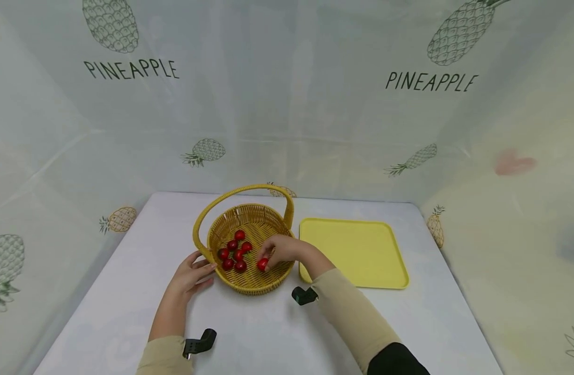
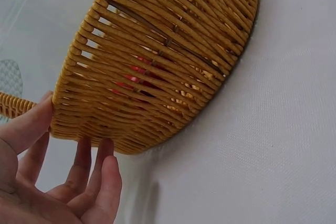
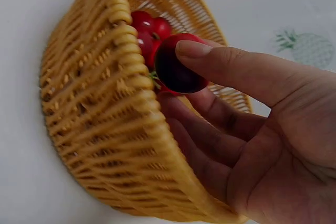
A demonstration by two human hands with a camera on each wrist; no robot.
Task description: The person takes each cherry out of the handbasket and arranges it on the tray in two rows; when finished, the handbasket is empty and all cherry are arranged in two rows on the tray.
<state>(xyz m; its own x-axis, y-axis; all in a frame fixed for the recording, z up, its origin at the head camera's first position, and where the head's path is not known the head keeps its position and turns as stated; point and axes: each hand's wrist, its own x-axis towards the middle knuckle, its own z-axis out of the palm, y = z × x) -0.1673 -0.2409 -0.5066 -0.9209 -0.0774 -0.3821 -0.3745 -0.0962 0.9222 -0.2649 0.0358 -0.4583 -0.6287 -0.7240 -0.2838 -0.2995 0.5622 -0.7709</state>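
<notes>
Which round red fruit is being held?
The glossy round red fruit pinched by the right hand; in the head view, the others cluster left of it inside the round yellow woven basket.

The sheet [image 1: 287,104] bears one readable word, PINEAPPLE, printed twice in thin, dark capitals across its upper part in the head view. The left word [image 1: 131,69] stands just beneath a large pineapple drawing [image 1: 111,26]; the right word [image 1: 431,82], spelled the same, stands beneath a second, tilted drawing [image 1: 462,32].
</notes>
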